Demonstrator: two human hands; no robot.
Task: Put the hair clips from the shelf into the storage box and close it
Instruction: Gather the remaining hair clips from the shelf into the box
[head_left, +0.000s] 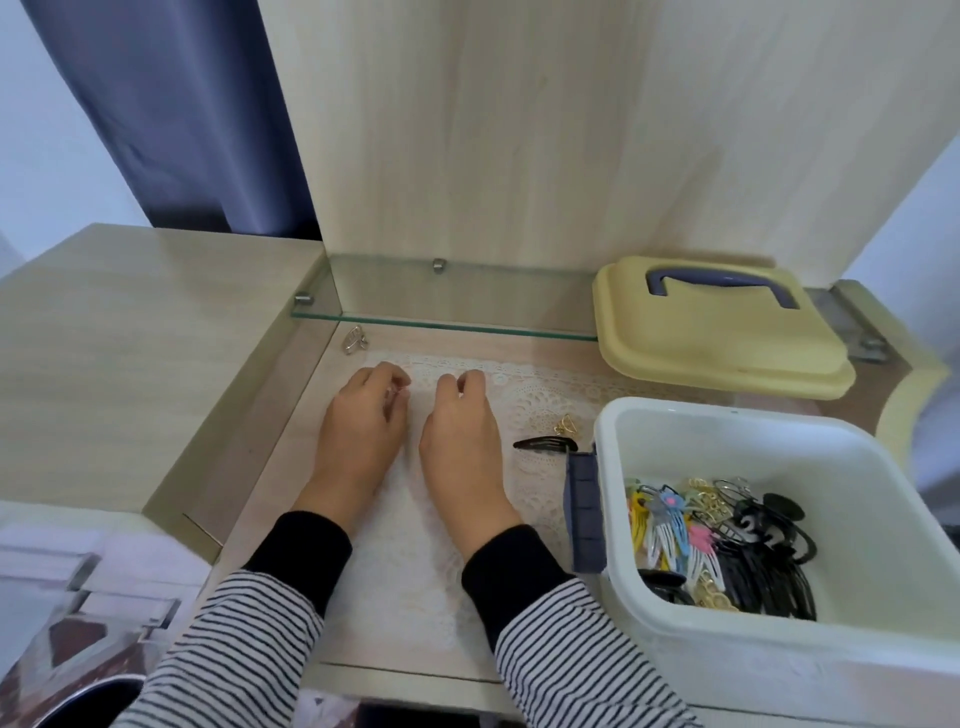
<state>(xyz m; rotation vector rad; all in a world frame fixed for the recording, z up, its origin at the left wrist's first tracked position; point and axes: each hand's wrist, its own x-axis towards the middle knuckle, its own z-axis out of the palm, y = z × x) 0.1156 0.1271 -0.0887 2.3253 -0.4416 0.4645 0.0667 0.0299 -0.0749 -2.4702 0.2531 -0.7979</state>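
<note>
— What is the head camera showing of the hands?

— Both are hovering low over the lace mat, toward the far left of the shelf, side by side. The left hand and the right hand are each curling their fingers inward. Whether they are pinching anything small, I cannot tell.

— And where are the clips lying?

— A silver clip is sitting at the far left corner. A gold clip and a black snap clip are lying mid-shelf, just beside the storage box. That box is standing open at the near right corner, with a heap of coloured clips filling its bottom. The yellow lid is resting at the far right corner, off the box.

— So which step is going on?

— Gathering, I'd judge, and it is nearing its end. The next move is calling for a firm pinch on a thin, flat piece, then a carry rightward over the box rim. The lid is waiting until the loose clips are in.
</note>
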